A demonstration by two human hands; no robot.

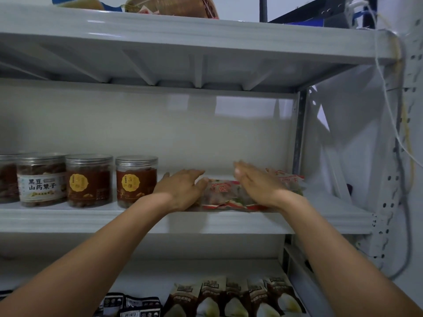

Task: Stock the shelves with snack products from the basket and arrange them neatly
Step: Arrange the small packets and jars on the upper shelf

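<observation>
A clear snack bag with red print [220, 194] lies flat on the middle shelf [174, 221], right of centre. My left hand [180, 191] rests against the bag's left end with its fingers straight. On the bag's right part lies my right hand [258, 185], fingers straight and flat. A second bag with red lettering [288, 178] lies behind and to the right, partly hidden by my right hand. No basket is in view.
Several clear jars with silver lids [89, 180] stand in a row on the middle shelf's left half. Brown and white pouches [238, 298] and black packets [130, 305] fill the shelf below. A woven basket [174, 6] sits on the top shelf. Cables [398, 138] hang along the right upright.
</observation>
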